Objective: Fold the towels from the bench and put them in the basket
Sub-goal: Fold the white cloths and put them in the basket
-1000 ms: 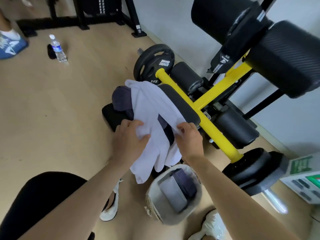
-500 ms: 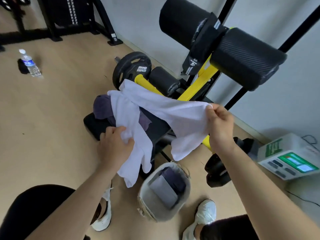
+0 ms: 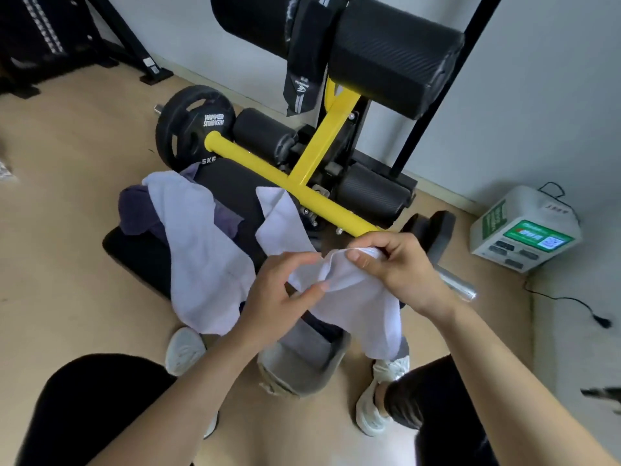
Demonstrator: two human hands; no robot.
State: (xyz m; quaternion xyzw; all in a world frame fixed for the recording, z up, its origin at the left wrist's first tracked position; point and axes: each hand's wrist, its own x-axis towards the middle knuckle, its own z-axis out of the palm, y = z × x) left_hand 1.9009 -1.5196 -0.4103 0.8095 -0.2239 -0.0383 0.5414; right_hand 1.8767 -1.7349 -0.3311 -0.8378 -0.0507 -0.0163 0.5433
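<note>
1. The right hand (image 3: 403,267) was closed on the top hem of the white cloth towel (image 3: 363,304), thumb against curled fingers, and held it up in the air.
2. The left hand (image 3: 272,297) sat just beside it and pinched the same hem between thumb and fingertips, its fingers bent. Both hands gripped cloth, close together.
3. From the hands, one part of the towel hung down, and a tail ran up and lay on the black padded bench (image 3: 141,257).
4. This looked like the opening of a fold, with the hem gathered but the corners not yet found. The next move probably called for lifting the tail off the bench and sliding the hands apart to the corners.
5. The grey fabric basket (image 3: 302,381) stood on the floor below the hands. It seemed to hold folded cloth, though it was blurred.
6. A second white towel (image 3: 201,250) lay draped over the bench, on a dark purple towel (image 3: 134,210), so more folding remained.
</note>
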